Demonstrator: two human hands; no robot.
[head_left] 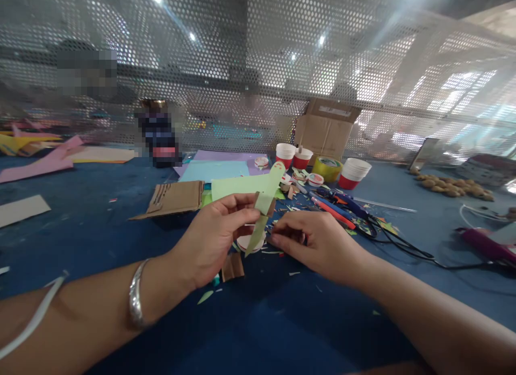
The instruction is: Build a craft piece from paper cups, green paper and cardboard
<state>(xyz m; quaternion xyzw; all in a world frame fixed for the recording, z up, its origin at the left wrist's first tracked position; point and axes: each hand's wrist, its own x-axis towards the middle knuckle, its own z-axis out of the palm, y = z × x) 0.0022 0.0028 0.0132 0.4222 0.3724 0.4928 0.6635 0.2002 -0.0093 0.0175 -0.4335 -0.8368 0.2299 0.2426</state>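
Note:
Between the thumb and fingers of my left hand (215, 230) is a pale green paper strip (265, 202). Its rounded upper end bears small red marks, and its lower end tapers to a point. A small brown cardboard piece sits behind the strip at my fingertips. Just to the right, my right hand (312, 240) is closed, thumb against fingers; whether it holds anything small is hidden. Below the strip lies a round white lid (245, 242), partly covered by it. A folded bit of brown cardboard (233, 267) rests on the table in front of my left hand.
Behind my hands lie a torn cardboard sheet (177, 196) and coloured paper (220, 171). Paper cups (355, 173), yellow tape (327, 169) and a cardboard box (325, 130) stand at the back. Corded tools (355, 205), scissors and paper scraps lie to the right. A purple tool (484, 245) lies far right.

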